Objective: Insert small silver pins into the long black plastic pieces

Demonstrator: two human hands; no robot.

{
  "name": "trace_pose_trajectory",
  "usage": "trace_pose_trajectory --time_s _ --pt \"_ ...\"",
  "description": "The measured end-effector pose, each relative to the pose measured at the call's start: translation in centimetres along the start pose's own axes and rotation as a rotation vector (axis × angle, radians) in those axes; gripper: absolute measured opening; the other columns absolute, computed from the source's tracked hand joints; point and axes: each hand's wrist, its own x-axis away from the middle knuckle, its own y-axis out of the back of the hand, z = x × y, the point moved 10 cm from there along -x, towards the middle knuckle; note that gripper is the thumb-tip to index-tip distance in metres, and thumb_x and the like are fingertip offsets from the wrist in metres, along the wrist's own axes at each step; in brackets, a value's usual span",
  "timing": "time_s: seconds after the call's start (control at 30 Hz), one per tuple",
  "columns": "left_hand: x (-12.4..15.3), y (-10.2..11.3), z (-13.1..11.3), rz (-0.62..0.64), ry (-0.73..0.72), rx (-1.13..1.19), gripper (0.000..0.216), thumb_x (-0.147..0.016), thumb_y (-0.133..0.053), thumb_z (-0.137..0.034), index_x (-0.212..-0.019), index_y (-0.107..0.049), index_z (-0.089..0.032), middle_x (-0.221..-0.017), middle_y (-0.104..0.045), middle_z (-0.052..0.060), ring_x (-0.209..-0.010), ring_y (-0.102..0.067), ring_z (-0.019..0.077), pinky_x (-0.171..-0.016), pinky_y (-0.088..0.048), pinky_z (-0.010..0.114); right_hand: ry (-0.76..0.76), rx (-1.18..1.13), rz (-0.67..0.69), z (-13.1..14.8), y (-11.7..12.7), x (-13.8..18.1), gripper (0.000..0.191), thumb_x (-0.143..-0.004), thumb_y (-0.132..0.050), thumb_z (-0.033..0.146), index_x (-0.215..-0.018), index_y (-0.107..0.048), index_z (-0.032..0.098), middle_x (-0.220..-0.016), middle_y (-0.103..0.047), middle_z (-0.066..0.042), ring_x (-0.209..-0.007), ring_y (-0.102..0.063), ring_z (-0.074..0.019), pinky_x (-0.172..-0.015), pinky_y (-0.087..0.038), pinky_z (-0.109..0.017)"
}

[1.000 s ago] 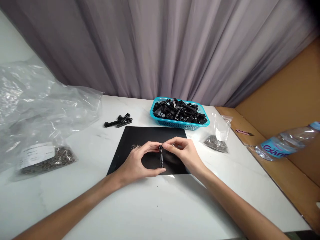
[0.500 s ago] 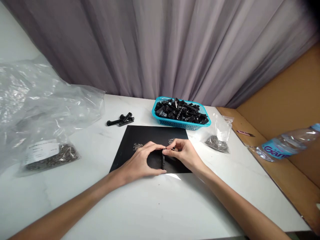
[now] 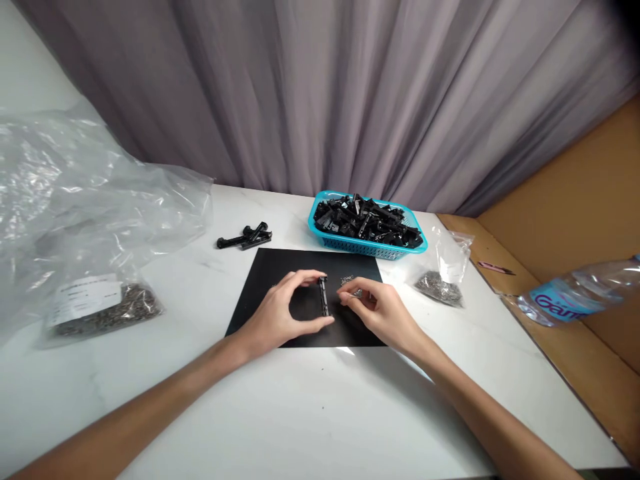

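My left hand (image 3: pixel 284 312) pinches a slim black plastic part (image 3: pixel 323 296) between thumb and forefinger, holding it upright over the black mat (image 3: pixel 270 277). My right hand (image 3: pixel 379 312) hovers just right of the part, fingers curled in a pinch near a small pile of tiny metal pieces (image 3: pixel 347 281); what it holds is too small to make out. The two hands are a little apart.
A turquoise basket (image 3: pixel 367 248) full of black parts stands behind the mat. Loose black parts (image 3: pixel 245 239) lie at the back left. Bags of metal pieces (image 3: pixel 103 309) (image 3: pixel 440 287) sit left and right. A water bottle (image 3: pixel 575 293) lies on the cardboard at right.
My right hand has drawn back to the right, away from the top of the black part. My left hand keeps the part upright. The view shifted slightly.
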Motion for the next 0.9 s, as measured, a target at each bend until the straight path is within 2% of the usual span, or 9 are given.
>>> trace_pose_trajectory --time_s 0.13,0.23,0.3,0.43,0.53,0.63,0.73,0.83,0.9 --pt "-0.4 2.2 -0.1 -0.147 -0.010 0.001 0.058 -0.080 -0.082 -0.040 -0.131 -0.059 -0.026 -0.129 -0.069 0.007 -0.115 -0.067 0.0267 -0.104 -0.057 0.047 0.201 0.192 0.142 2.4 -1.7 1.1 0.020 -0.102 -0.061 0.029 -0.114 -0.076 0.025 -0.105 -0.072 -0.004 -0.088 -0.068 -0.0168 -0.073 -0.050 -0.028" --pt "-0.4 2.8 0.0 -0.194 -0.010 -0.025 0.058 -0.079 -0.082 -0.040 -0.130 -0.059 -0.025 -0.129 -0.068 0.007 -0.114 -0.066 0.0270 -0.103 -0.056 0.048 0.316 0.410 0.209 3.2 -3.1 2.0 0.026 -0.101 -0.063 0.031 -0.125 -0.073 0.026 -0.110 -0.069 -0.006 -0.087 -0.067 -0.0184 -0.076 -0.052 -0.032" --pt "-0.3 2.7 0.1 -0.187 -0.001 -0.030 0.059 -0.079 -0.083 -0.040 -0.130 -0.059 -0.025 -0.128 -0.068 0.007 -0.114 -0.066 0.0269 -0.103 -0.056 0.048 0.373 0.508 0.192 3.4 -3.7 2.4 0.028 -0.100 -0.064 0.033 -0.127 -0.071 0.026 -0.110 -0.068 -0.006 -0.084 -0.067 -0.0189 -0.074 -0.051 -0.032" --pt "-0.1 1.9 0.2 -0.140 0.010 -0.034 0.059 -0.079 -0.082 -0.039 -0.131 -0.058 -0.026 -0.127 -0.068 0.007 -0.114 -0.066 0.0265 -0.103 -0.056 0.048 0.384 0.619 0.043 3.3 -4.0 2.0 0.013 -0.102 -0.062 0.028 -0.102 -0.072 0.020 -0.094 -0.070 -0.004 -0.077 -0.066 -0.0178 -0.069 -0.045 -0.031" --pt "0.0 1.7 0.2 -0.139 -0.004 -0.044 0.061 -0.079 -0.083 -0.041 -0.132 -0.057 -0.025 -0.126 -0.067 0.007 -0.114 -0.066 0.0262 -0.103 -0.056 0.047 0.423 0.710 -0.029 3.4 -4.3 1.8 0.022 -0.105 -0.053 0.020 -0.089 -0.066 0.018 -0.086 -0.068 -0.004 -0.074 -0.065 -0.0177 -0.068 -0.042 -0.031" --pt "0.0 1.7 0.0 -0.143 -0.024 -0.060 0.063 -0.079 -0.083 -0.042 -0.132 -0.056 -0.026 -0.126 -0.066 0.007 -0.114 -0.065 0.0263 -0.104 -0.056 0.047 0.403 0.667 -0.047 3.2 -4.0 1.6 0.018 -0.105 -0.054 0.020 -0.091 -0.065 0.019 -0.087 -0.069 -0.004 -0.077 -0.066 -0.0184 -0.068 -0.042 -0.030" --pt "-0.1 1.8 -0.1 -0.141 -0.024 -0.063 0.061 -0.079 -0.083 -0.041 -0.132 -0.057 -0.026 -0.125 -0.066 0.007 -0.115 -0.066 0.0269 -0.103 -0.057 0.047 0.270 0.464 -0.050 2.2 -2.9 1.2 0.008 -0.102 -0.061 0.024 -0.100 -0.067 0.021 -0.092 -0.072 -0.003 -0.080 -0.068 -0.0176 -0.068 -0.046 -0.028" --pt "-0.1 2.1 -0.2 -0.149 -0.014 -0.059 0.061 -0.078 -0.084 -0.041 -0.131 -0.057 -0.027 -0.126 -0.066 0.006 -0.114 -0.066 0.0271 -0.102 -0.057 0.047 0.143 0.283 -0.058 1.3 -1.6 1.1 0.012 -0.103 -0.060 0.026 -0.101 -0.071 0.022 -0.093 -0.072 -0.001 -0.075 -0.067 -0.0152 -0.063 -0.047 -0.026" --pt "-0.1 2.2 -0.2 -0.155 -0.006 -0.060 0.061 -0.078 -0.084 -0.041 -0.131 -0.057 -0.026 -0.126 -0.066 0.006 -0.114 -0.066 0.0269 -0.103 -0.057 0.047 0.126 0.264 -0.023 1.5 -1.4 1.2 0.017 -0.103 -0.058 0.026 -0.102 -0.074 0.023 -0.095 -0.071 -0.002 -0.073 -0.067 -0.0143 -0.062 -0.048 -0.026"
